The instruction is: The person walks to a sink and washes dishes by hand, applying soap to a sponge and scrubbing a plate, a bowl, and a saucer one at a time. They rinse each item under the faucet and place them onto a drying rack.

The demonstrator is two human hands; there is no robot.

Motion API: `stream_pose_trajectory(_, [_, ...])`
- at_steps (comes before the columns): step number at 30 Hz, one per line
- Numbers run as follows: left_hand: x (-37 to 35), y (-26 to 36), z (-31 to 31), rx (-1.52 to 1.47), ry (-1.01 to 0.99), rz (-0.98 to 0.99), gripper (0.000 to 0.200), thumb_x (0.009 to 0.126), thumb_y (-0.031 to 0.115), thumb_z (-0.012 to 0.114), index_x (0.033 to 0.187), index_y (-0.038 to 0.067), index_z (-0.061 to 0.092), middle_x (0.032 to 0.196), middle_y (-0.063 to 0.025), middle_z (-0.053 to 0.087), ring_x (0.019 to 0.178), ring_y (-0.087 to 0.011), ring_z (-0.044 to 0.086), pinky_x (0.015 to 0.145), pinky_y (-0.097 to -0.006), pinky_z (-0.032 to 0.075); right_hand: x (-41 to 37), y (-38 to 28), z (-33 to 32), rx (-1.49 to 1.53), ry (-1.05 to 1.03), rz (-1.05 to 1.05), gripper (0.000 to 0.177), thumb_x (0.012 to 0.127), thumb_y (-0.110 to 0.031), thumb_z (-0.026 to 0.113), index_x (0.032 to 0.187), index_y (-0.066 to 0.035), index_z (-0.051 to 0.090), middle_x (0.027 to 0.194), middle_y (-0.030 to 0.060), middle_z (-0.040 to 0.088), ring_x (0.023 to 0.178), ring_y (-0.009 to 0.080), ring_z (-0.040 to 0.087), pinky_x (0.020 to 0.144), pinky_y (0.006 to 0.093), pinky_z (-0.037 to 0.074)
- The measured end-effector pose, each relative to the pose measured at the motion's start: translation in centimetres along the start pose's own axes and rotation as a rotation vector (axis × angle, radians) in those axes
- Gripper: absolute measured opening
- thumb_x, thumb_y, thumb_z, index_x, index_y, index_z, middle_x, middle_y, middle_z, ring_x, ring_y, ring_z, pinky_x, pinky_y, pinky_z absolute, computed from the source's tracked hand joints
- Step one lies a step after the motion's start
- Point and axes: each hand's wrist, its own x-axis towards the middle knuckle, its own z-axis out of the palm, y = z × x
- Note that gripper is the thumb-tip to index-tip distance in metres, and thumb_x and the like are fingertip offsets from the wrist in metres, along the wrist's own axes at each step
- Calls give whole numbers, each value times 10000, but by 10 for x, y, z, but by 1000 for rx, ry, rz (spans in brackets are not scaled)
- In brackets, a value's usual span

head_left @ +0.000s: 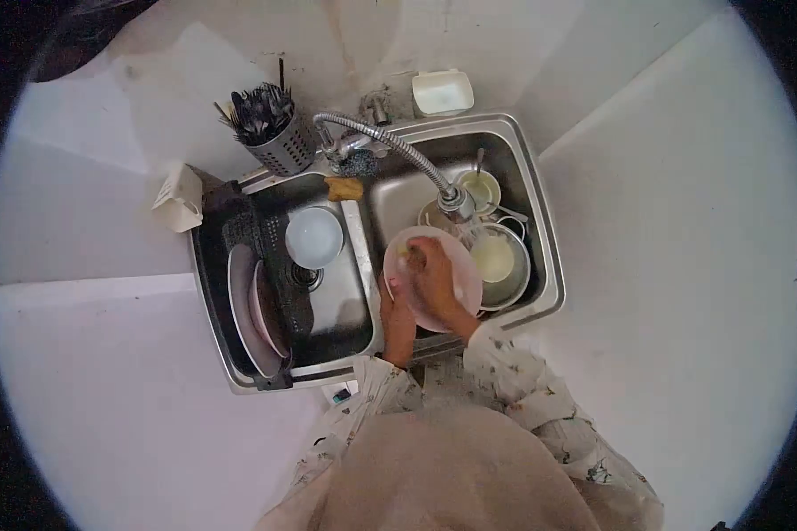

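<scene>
A pale pink plate [459, 276] is tilted over the right basin. My left hand [397, 311] grips its left edge from below, with part of the fingers hidden behind it. My right hand [434, 279] lies across the plate's face, its fingers closed on a small yellowish sponge [405, 252] that is mostly hidden. Just beyond the plate, the spray head [457, 203] of the flexible tap hangs down. To the right of the plate is a metal pot [512, 288] with a pale round bowl [493, 258] in it.
Behind the pot sits a greenish bowl [483, 188] with a spoon. In the left basin are a white bowl [314, 238] and upright plates [250, 310]. A yellow-brown sponge [344, 188] lies on the divider. A cutlery holder [285, 150] and a white container [443, 92] stand behind the sink.
</scene>
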Motion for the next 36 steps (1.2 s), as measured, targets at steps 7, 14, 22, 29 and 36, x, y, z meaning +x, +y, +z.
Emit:
stream_pose_trajectory(7, [20,-8,-10,-104,-24,99,548,949,446,354,1243,-12,420,1146,-173,524,1048,-252,495,916,-352,371,-39,49,-46,-502,-424,-262,258,723,6,547,981,-9,549,989,198,507,917,364,503,760,395,418])
stream_pose_trajectory(14, [7,-28,10,-129,-107,4,544,946,444,373,1223,-20,436,1122,-149,531,1004,-241,504,890,-331,385,6,16,-13,-160,64,-222,345,749,-70,553,1088,-9,531,1035,236,526,1030,399,471,918,446,380])
stream_pose_trajectory(22, [28,-1,0,-313,-110,-74,586,916,493,413,1221,-6,449,1084,-146,555,949,-235,541,838,-340,425,-64,-4,-66,-328,-341,-423,330,811,-137,578,1097,19,527,1099,203,527,1010,381,509,886,427,412])
stream_pose_trajectory(29, [30,10,-2,-611,-305,-478,647,876,607,367,1258,90,435,1170,-51,523,1017,-206,514,869,-346,409,-18,-8,-78,-402,-308,-356,306,783,-143,633,1052,-10,570,1009,184,570,936,329,563,768,419,459])
stream_pose_trajectory(36, [16,-70,4,-728,-188,-602,457,902,435,482,1218,106,474,1147,-19,546,999,-177,522,827,-347,441,-10,3,-78,869,-131,565,349,850,-209,617,1129,-9,557,1110,122,592,995,201,573,825,349,459])
